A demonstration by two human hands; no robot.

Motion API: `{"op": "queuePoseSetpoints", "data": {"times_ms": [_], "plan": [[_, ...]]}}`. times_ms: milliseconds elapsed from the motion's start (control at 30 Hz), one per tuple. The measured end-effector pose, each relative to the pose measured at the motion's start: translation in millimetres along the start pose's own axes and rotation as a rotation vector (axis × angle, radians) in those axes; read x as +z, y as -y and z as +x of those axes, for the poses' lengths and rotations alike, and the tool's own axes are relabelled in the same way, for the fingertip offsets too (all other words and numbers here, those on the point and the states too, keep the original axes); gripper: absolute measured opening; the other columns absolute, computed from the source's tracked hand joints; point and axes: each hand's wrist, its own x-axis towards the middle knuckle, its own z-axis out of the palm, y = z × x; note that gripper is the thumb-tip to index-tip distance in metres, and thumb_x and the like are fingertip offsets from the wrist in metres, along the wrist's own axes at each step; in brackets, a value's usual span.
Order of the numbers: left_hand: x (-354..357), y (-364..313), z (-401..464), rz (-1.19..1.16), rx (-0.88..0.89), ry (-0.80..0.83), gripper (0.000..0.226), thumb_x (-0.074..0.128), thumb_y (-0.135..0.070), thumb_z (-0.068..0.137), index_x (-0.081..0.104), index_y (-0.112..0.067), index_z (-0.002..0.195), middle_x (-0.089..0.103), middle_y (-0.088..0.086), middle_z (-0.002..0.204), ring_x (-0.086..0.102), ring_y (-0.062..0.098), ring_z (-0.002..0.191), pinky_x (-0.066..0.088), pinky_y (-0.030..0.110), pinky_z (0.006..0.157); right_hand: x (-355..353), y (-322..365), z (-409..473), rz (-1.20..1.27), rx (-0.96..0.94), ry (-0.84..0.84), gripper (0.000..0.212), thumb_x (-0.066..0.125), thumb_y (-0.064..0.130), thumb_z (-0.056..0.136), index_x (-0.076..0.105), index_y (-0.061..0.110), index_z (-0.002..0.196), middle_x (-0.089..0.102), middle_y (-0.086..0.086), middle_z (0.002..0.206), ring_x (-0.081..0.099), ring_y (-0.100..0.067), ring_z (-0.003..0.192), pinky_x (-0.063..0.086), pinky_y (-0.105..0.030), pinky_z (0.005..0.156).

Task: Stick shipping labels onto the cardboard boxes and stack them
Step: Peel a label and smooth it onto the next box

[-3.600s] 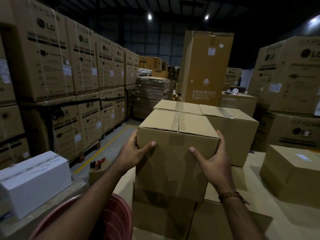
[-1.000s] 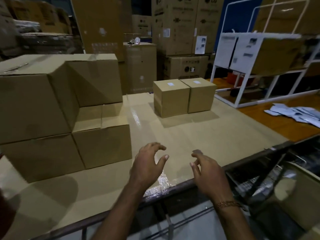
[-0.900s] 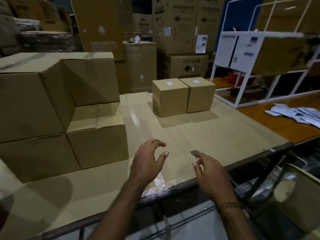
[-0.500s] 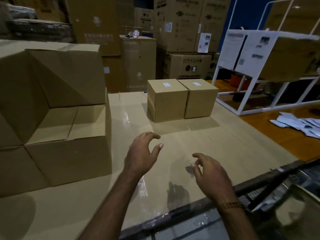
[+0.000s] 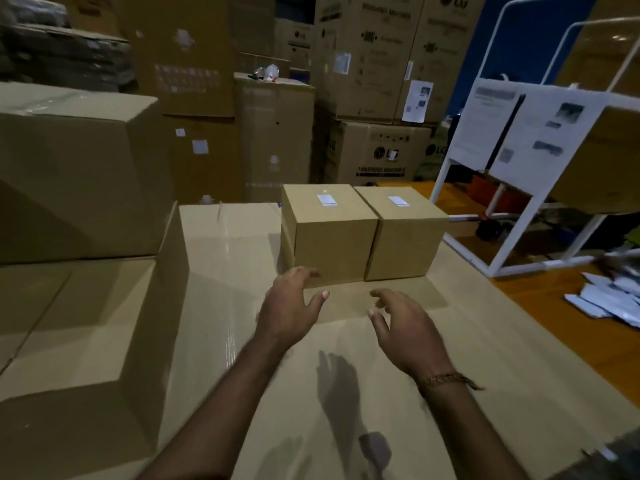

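- Ahead, on the cardboard-covered platform: two small cardboard boxes side by side and touching, the left box and the right box.
- On top of each, a white label: left label, right label.
- Reaching toward the left box: left hand, fingers spread and loosely bent, holding nothing, fingertips just before its front bottom edge; contact unclear.
- Nearer than the left box, slightly right: right hand, fingers loosely curled, empty, above the platform.
- Far left of the left box: stacked large boxes.
- Right of it: white metal rack.
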Motion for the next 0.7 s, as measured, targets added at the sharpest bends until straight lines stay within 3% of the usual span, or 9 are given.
{"op": "queuePoseSetpoints", "data": {"times_ms": [367,500,700], "plan": [[31.1,2.0,156.2,0.157,-0.188,-0.038,0.069,0.075,-0.046,0.093,0.045,-0.030,0.154,0.051,-0.003,0.154,0.049,0.025,0.138,0.051,0.054,0.107,12.9,-20.7,209.8,-0.110,-0.076,0.145,0.050,0.059,0.043,0.104,0.049,0.022,0.149,0.052,-0.005,0.147,0.050,-0.027,0.135,0.051,-0.047,0.106],[40.2,10.1,202.2,0.285,-0.223,0.017,0.076,0.069,-0.046,0.098,0.030,-0.037,0.163,0.031,0.007,0.168,0.035,0.034,0.149,0.043,0.057,0.113,20.9,-25.9,271.2,-0.137,-0.053,0.179,0.058,0.062,0.044,0.103,0.043,0.020,0.152,0.046,-0.010,0.152,0.048,-0.031,0.138,0.050,-0.049,0.107],[60.0,26.0,240.0,0.393,-0.346,0.166,0.074,0.056,-0.054,0.103,0.015,-0.048,0.165,0.000,0.015,0.175,0.016,0.042,0.157,0.030,0.060,0.120,41.8,-57.6,317.3,-0.273,-0.041,0.262,0.103,0.070,0.054,0.095,0.004,0.027,0.170,0.005,-0.019,0.175,0.009,-0.040,0.161,0.028,-0.054,0.126]]}}
